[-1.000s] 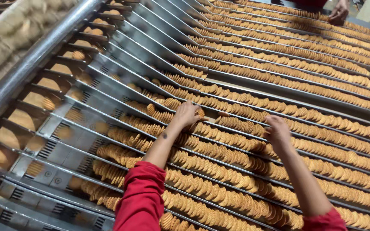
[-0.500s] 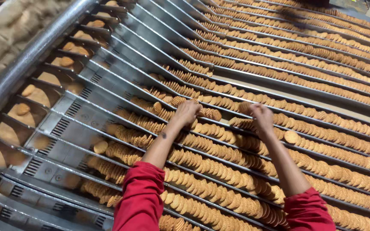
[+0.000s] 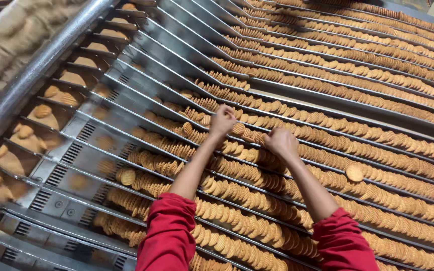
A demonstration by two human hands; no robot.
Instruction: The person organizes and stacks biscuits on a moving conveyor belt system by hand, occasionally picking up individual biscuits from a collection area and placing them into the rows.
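Note:
Long rows of round golden biscuits lie overlapped in metal lanes that run diagonally across the view. My left hand and my right hand reach out in red sleeves and rest on the same biscuit row, close together. The fingers of both curl down around a short stack of biscuits between them. One biscuit lies flat on top of a row to the right of my right hand.
A round steel rail runs along the left, with a belt of blurred biscuits beyond it. Slotted metal chutes at the lane heads drop single biscuits in. More filled lanes stretch to the far right.
My right hand has moved left along the row until it is close to my left hand. The view has shifted a little; another person's hand at the top edge is out of sight.

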